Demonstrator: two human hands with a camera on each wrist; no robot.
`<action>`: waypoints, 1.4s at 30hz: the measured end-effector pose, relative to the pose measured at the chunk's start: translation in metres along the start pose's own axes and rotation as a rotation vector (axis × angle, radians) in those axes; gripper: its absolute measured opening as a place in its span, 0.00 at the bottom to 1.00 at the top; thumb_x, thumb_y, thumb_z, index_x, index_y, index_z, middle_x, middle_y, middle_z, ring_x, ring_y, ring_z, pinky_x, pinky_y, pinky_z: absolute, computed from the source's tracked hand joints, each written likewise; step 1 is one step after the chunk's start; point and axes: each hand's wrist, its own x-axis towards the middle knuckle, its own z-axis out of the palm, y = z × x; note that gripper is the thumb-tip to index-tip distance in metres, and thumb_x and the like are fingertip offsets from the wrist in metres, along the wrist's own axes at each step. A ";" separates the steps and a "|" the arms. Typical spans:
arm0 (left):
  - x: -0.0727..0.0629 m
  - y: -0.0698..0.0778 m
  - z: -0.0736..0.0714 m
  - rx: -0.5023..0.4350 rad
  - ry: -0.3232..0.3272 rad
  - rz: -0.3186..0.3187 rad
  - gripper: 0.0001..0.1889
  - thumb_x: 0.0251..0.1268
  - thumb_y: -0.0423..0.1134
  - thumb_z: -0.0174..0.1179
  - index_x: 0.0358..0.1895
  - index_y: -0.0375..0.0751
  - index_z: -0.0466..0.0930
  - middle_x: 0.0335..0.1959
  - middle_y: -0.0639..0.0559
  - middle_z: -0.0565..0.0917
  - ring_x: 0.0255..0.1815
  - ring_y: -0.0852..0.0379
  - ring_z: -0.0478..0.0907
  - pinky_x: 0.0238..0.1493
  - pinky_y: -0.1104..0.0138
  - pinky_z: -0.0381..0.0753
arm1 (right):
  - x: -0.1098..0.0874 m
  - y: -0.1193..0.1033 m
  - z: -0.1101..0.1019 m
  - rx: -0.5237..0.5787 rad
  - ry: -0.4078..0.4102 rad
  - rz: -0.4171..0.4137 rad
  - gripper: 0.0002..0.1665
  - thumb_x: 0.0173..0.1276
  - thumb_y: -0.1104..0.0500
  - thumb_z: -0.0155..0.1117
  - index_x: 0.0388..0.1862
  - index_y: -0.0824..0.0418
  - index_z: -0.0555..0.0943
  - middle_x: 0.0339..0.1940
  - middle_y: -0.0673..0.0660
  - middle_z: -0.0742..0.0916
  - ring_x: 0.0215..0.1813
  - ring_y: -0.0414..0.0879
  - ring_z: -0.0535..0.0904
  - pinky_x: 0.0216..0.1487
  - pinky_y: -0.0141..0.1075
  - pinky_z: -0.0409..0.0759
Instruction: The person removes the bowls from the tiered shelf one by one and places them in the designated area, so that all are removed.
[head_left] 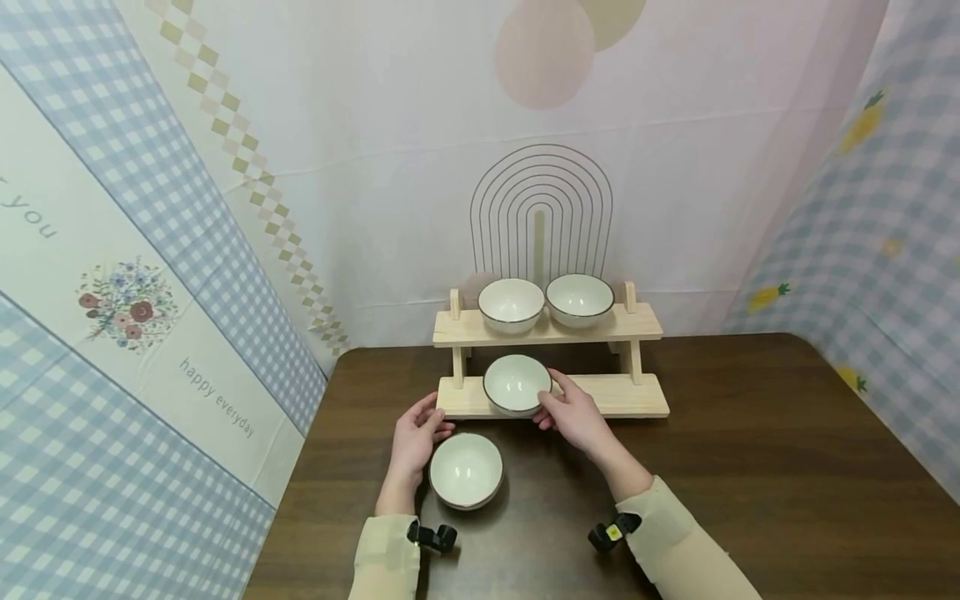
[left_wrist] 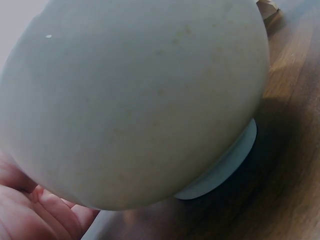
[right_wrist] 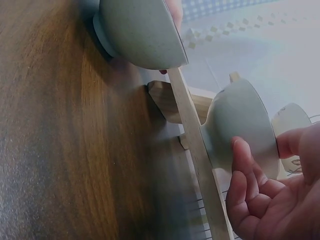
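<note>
On the lower board of a two-tier wooden stand [head_left: 615, 394] sits a white bowl with a dark rim [head_left: 517, 383]. My right hand [head_left: 573, 412] pinches its right side; in the right wrist view, one digit lies at the rim and a fingertip against the outer wall of that bowl [right_wrist: 242, 115]. My left hand [head_left: 414, 442] grips the left end of the lower board at its front corner. A similar bowl [head_left: 467, 472] stands on the table just right of my left wrist. Its outside [left_wrist: 135, 100] fills most of the left wrist view and hides most of that hand.
Two more white bowls, a left one [head_left: 512, 304] and a right one [head_left: 580, 300], sit side by side on the upper board [head_left: 637, 323]. The stand is near the back of the dark wooden table [head_left: 750, 467]. Patterned cloth [head_left: 375, 233] hangs behind and along both sides.
</note>
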 end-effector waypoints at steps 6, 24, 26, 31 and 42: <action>0.000 0.000 0.001 -0.007 0.002 -0.003 0.23 0.82 0.28 0.58 0.75 0.29 0.73 0.46 0.40 0.85 0.38 0.52 0.88 0.44 0.63 0.91 | -0.001 0.000 0.001 0.029 0.012 0.007 0.38 0.81 0.60 0.57 0.84 0.69 0.61 0.30 0.60 0.91 0.30 0.46 0.87 0.43 0.48 0.89; -0.004 0.000 -0.002 0.011 0.010 -0.002 0.23 0.83 0.30 0.57 0.75 0.29 0.72 0.47 0.39 0.85 0.39 0.51 0.88 0.43 0.64 0.91 | -0.006 0.003 0.004 0.053 0.040 0.023 0.38 0.77 0.63 0.57 0.83 0.68 0.63 0.28 0.58 0.90 0.29 0.46 0.86 0.43 0.50 0.89; -0.004 0.000 -0.002 0.010 0.011 -0.003 0.23 0.83 0.30 0.57 0.75 0.29 0.72 0.47 0.39 0.85 0.39 0.50 0.89 0.43 0.64 0.91 | -0.006 0.004 0.005 0.058 0.039 0.022 0.38 0.76 0.63 0.57 0.83 0.68 0.62 0.27 0.58 0.90 0.29 0.46 0.86 0.43 0.50 0.89; -0.005 0.000 -0.002 0.020 0.013 -0.012 0.23 0.83 0.31 0.58 0.76 0.30 0.72 0.48 0.39 0.85 0.41 0.46 0.89 0.45 0.62 0.91 | -0.007 0.005 0.004 0.059 0.041 0.016 0.38 0.75 0.64 0.57 0.83 0.68 0.63 0.27 0.58 0.90 0.28 0.46 0.86 0.41 0.47 0.89; -0.004 0.003 0.001 0.013 0.010 -0.015 0.24 0.83 0.31 0.58 0.76 0.30 0.72 0.49 0.38 0.85 0.41 0.48 0.89 0.46 0.61 0.91 | -0.011 0.006 0.000 0.075 0.037 0.012 0.37 0.76 0.65 0.56 0.82 0.69 0.63 0.28 0.59 0.90 0.29 0.47 0.86 0.38 0.40 0.88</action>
